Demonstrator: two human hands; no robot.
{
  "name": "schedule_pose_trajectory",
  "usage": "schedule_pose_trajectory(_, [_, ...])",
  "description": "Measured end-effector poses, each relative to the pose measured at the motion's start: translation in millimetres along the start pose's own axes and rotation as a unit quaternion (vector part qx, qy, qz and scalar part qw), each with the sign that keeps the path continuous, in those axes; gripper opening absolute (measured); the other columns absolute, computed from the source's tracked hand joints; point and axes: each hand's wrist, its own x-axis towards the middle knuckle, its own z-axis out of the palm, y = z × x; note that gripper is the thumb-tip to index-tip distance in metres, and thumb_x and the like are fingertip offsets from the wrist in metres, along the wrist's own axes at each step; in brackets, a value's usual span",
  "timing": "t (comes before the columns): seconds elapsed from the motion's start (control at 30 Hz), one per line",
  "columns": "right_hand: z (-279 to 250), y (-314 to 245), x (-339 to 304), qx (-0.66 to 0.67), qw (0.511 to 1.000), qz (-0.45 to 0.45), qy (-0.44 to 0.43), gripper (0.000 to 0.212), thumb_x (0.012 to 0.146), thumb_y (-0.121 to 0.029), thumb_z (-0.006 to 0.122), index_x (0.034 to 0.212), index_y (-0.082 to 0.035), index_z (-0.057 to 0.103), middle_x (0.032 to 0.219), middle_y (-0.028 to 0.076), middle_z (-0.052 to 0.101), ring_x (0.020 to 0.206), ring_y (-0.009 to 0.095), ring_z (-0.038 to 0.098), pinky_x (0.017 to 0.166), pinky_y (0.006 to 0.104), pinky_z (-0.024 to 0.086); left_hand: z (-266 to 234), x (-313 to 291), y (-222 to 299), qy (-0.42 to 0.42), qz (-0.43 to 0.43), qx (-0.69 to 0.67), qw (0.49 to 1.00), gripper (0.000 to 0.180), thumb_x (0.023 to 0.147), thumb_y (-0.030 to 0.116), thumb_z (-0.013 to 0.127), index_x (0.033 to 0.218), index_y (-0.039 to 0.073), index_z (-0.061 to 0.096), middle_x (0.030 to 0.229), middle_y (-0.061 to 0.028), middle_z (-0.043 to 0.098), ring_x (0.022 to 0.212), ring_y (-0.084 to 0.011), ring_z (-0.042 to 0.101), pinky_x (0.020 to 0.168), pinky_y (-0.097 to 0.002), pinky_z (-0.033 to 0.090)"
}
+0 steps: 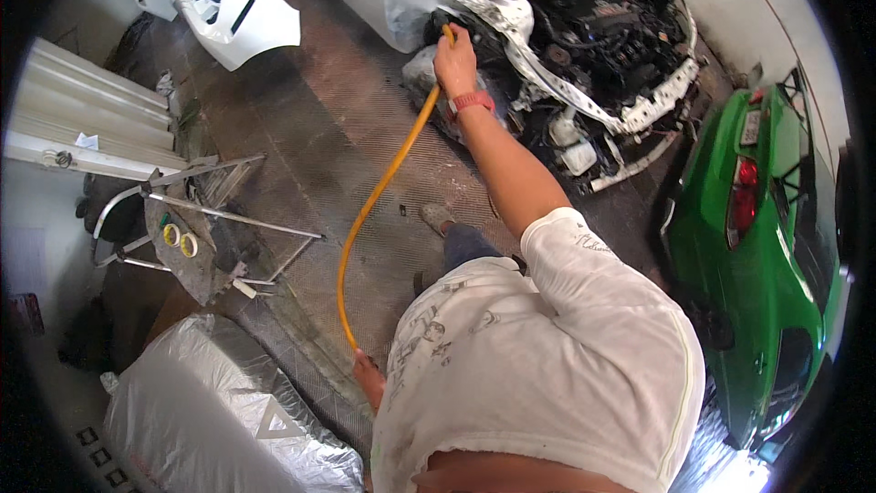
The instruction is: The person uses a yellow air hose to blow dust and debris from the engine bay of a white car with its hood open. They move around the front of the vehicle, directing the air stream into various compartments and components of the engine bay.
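Note:
My right hand, with a red watch on its wrist, is closed round a yellow-orange hose. It reaches forward beside the stripped front of a car, close to the edge of a silver-grey body panel. A short bit of hose shows above the fingers; any nozzle at its tip cannot be made out. From there the hose curves down to my left hand, low at my left side, whose fingers are wrapped round it. My shirt partly hides that arm.
The car's engine bay lies exposed at the upper right. A green car stands at the right. White bumpers rest at the upper left. Left of me are a metal stand with tape rolls and something under silver sheeting.

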Motion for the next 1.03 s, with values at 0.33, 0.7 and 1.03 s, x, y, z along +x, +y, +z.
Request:
schedule_pose_trajectory(0.33, [-213, 79, -69, -0.047, 0.988, 0.141, 0.039, 0.042, 0.093, -0.019, 0.052, 0.127, 0.004, 0.064, 0.117, 0.03, 0.069, 0.108, 0.043, 0.069, 0.092, 0.0451, 0.053, 6, -31, -46, -0.076, 0.01, -0.04, 0.996, 0.062, 0.109, 0.052, 0.044, 0.066, 0.009, 0.049, 0.06, 0.0017, 0.042, 0.056, -0.0132, 0.039, 0.052, -0.0354, 0.031])
schedule_pose_trajectory(0.7, [-196, 93, -173, -0.049, 0.997, -0.003, 0.059, 0.04, 0.102, -0.021, 0.052, 0.138, -0.004, 0.051, 0.13, 0.026, 0.065, 0.119, 0.046, 0.062, 0.1, 0.0497, 0.051, -23, -21, -121, -0.076, -0.084, -0.042, 0.993, 0.067, 0.107, 0.062, 0.042, 0.061, 0.013, 0.04, 0.055, 0.0027, 0.036, 0.049, -0.0132, 0.034, 0.048, -0.0349, 0.028])
schedule_pose_trajectory(1.03, [-241, 168, -205, 0.112, 0.944, 0.308, 0.027, 0.053, 0.105, -0.02, 0.054, 0.153, -0.013, 0.034, 0.082, 0.012, 0.069, 0.063, 0.024, 0.066, 0.059, 0.0404, 0.056, -17, -35, -184, -0.028, -0.084, 0.035, 0.995, 0.07, 0.105, 0.065, 0.045, 0.065, 0.007, 0.047, 0.06, -0.0029, 0.037, 0.061, -0.0169, 0.033, 0.058, -0.0393, 0.032])
